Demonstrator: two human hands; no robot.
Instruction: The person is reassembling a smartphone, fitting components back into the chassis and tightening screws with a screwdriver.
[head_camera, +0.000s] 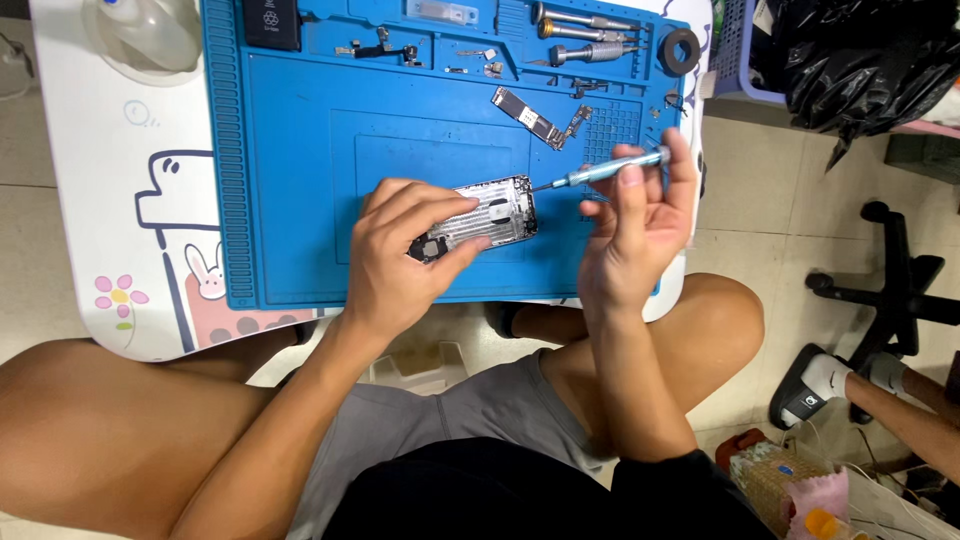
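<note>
Makeshift phone-repair spot in a home-like room: blue repair mat (300, 150) with parts trays on a small cartoon-printed bench (110, 200). Spare screwdrivers (585, 35), a loose circuit board (527, 117), tiled floor (760, 200), black office chair base (890, 290) nearby.

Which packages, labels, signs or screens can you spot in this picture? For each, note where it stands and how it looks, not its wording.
Black battery: top left of the blue mat, a flat black rectangle with a small white label mark.
Clear packet: top edge of the mat, a slim see-through strip.
Black plastic bag: top right, off the table, crumpled and glossy.
No working screen shows.
</note>
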